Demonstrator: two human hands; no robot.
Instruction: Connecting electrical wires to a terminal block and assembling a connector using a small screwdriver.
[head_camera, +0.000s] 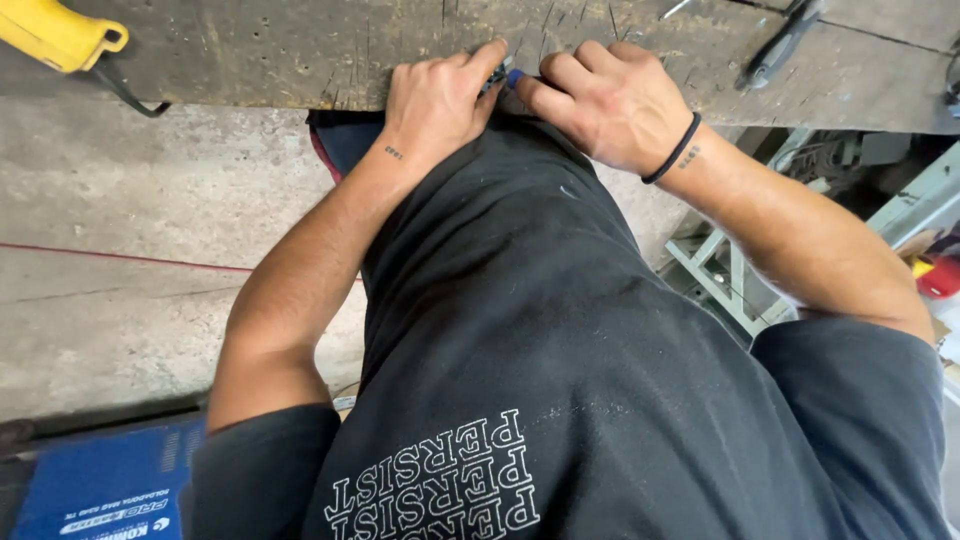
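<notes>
I look straight down my own chest at the near edge of the worn wooden table (300, 50), and I take that edge as my landmark. My left hand (435, 100) rests right at the edge, knuckles up, its fingers (487, 57) pressed together and curled onto a small dark tool (493, 80) with a blue part (514, 76). My right hand (610, 100) lies just beside it at the same edge, touching the same small thing, its fingers (545, 98) bent and pinching the blue part from the other side. The tool sits between the two hands, right on the table's edge and against my black shirt (520, 330); most of it is hidden, so I cannot tell what kind of tool it is. A black band (672, 150) circles my right wrist.

Farther back on the table, up from the edge and to the right of my hands, lies a dark pair of pliers (780, 45). At the table's left end a yellow tool (55, 35) pokes in. Below the edge is concrete floor (150, 200), with a blue box (100, 490) nearest me on the left and a pale metal frame (720, 270) on the right.
</notes>
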